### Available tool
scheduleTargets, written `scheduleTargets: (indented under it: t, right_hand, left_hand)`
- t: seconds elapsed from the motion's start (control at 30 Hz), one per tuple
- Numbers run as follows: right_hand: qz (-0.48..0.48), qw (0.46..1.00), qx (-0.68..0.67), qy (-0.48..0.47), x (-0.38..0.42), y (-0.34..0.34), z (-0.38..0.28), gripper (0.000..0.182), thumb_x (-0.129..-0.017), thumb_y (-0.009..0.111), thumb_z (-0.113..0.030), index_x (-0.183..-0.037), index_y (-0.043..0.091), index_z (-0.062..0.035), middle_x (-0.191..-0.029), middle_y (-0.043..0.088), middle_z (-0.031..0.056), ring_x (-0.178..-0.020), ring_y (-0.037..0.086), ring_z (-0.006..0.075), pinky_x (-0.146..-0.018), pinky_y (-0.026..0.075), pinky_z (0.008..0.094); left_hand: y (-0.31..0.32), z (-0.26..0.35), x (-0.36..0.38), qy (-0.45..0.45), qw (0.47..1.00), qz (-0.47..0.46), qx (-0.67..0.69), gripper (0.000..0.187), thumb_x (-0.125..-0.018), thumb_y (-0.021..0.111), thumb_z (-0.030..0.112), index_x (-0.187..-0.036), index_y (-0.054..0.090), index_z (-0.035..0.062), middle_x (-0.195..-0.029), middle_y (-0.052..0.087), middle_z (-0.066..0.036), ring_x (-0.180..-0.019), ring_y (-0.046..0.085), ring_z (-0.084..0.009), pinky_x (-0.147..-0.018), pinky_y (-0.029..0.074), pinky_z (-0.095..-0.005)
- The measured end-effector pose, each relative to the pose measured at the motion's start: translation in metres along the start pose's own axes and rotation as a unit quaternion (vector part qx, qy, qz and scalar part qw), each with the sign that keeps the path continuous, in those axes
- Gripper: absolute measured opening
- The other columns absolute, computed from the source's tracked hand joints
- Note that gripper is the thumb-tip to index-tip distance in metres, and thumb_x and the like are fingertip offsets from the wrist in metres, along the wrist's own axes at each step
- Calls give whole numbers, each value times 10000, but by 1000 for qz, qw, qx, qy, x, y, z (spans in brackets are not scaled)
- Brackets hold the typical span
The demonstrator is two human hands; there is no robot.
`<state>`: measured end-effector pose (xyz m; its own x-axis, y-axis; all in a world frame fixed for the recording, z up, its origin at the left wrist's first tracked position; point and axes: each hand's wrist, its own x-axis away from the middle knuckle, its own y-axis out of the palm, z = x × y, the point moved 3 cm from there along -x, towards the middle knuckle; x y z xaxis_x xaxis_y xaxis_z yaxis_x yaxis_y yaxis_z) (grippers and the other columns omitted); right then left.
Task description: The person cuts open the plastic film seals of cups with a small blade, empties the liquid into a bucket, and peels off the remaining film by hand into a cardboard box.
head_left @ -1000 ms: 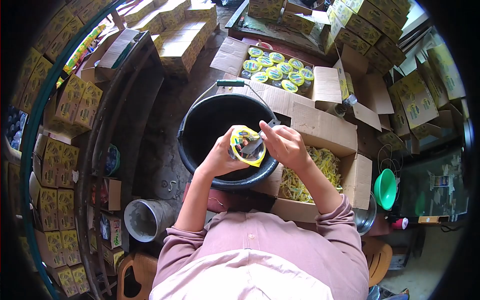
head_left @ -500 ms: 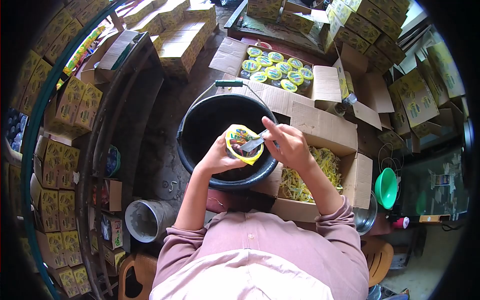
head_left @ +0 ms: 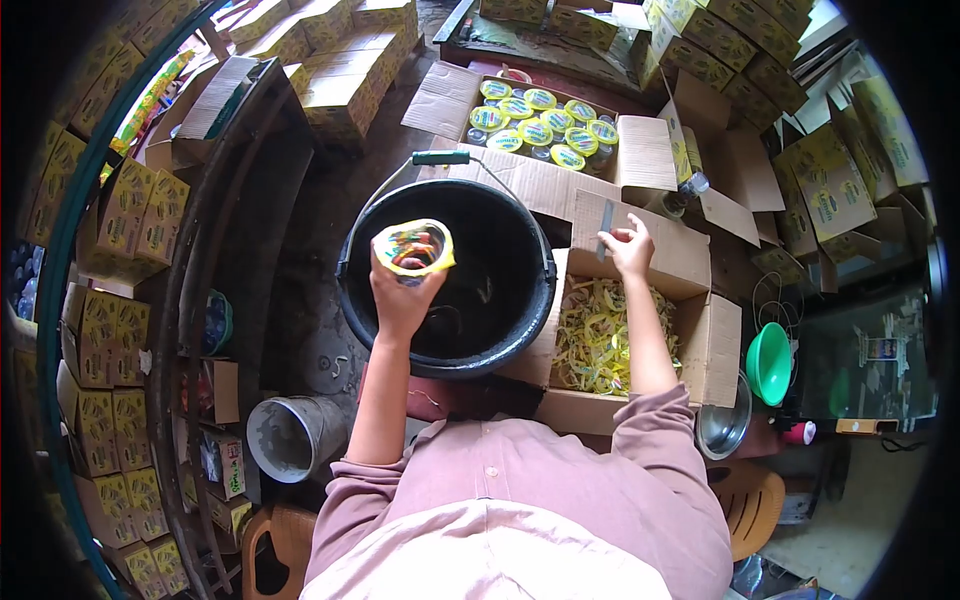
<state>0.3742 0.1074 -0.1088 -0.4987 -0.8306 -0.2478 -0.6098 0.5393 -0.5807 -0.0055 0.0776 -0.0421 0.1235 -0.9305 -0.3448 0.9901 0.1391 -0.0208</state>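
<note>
My left hand [head_left: 402,305] is wrapped round a plastic cup [head_left: 414,250] with a yellow rim, tilted so its top faces the camera. It is over the left side of a big black bucket [head_left: 455,366], whose green-gripped handle [head_left: 441,158] lies toward the far rim. In my right hand [head_left: 632,246] a thin flat metal blade [head_left: 606,226] is pinched between thumb and fingers, pointing away from me. Below that hand, yellow plastic strips [head_left: 606,345] fill an open carton [head_left: 722,350] to the right of the bucket.
Beyond the bucket, another open carton [head_left: 646,152] holds several yellow-lidded cups [head_left: 535,131]. A grey pail [head_left: 285,440] stands at lower left, a green bowl [head_left: 769,364] at right. Stacked printed boxes [head_left: 345,90] line both sides.
My hands have moved apart. The left hand has carried the cup leftward, and the right has taken the blade away from the cup to above the strip carton.
</note>
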Motion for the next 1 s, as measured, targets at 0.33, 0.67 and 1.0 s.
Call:
scheduleTargets:
  t: [0.33, 0.67, 1.0]
  right_hand:
    - [79, 986, 125, -72, 6, -8, -21, 474, -590, 802, -156, -1014, 632, -31, -809, 640, 84, -606, 587, 168, -598, 494, 306]
    - [-662, 466, 455, -372, 118, 182, -126, 333, -699, 597, -66, -1017, 676, -127, -975, 655, 146, -935, 622, 297, -771, 517, 382]
    - [-521, 725, 307, -330, 143, 310, 88, 301, -852, 507, -201, -1114, 639, -132, -1131, 618, 71, -1064, 573, 260, -861, 456, 408]
  left_hand:
    - [-8, 6, 0, -7, 995, 93, -14, 487, -696, 745, 56, -1092, 472, -17, -996, 595, -96, -876, 603, -132, -785, 483, -251]
    - [-8, 1, 1, -5, 997, 79, 21, 375, -680, 710, -22, -1015, 542, -16, -950, 613, -71, -815, 606, -108, -710, 483, -216]
    - [-8, 15, -1, 0, 998, 59, 4, 419, -633, 758, 30, -994, 548, -6, -949, 625, -88, -844, 616, -157, -775, 478, -259]
